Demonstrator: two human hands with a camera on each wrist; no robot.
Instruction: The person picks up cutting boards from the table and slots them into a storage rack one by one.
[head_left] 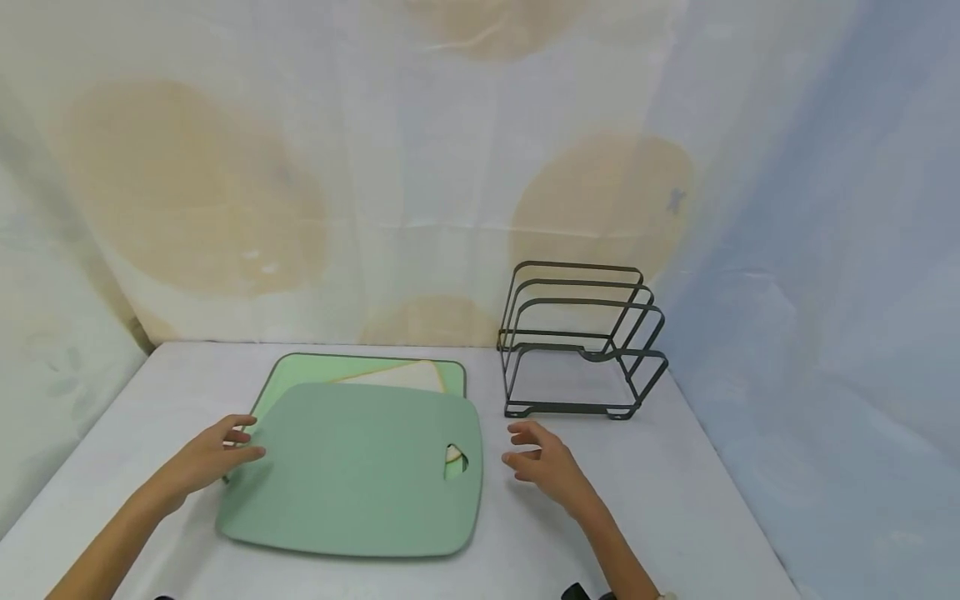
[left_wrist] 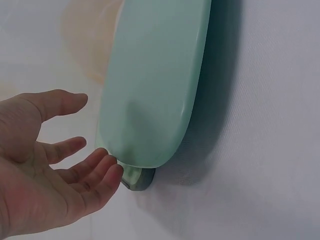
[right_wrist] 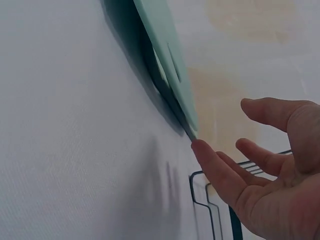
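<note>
**Hands flank the green cutting board**

Both hands hover with fingers relaxed and spread: left hand fingertips touching the top cutting board at centre frame, right hand just beside its right edge. Wire rack stands upper right on the bench.

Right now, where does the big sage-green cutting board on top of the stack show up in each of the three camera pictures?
Head view: the sage-green cutting board lies flat at lower centre, between both hands.
Left wrist view: its rounded corner fills the upper middle, beside the left hand.
Right wrist view: its thin edge runs diagonally from the top, ending by the right hand.
Shared landmark: the white table.
</note>
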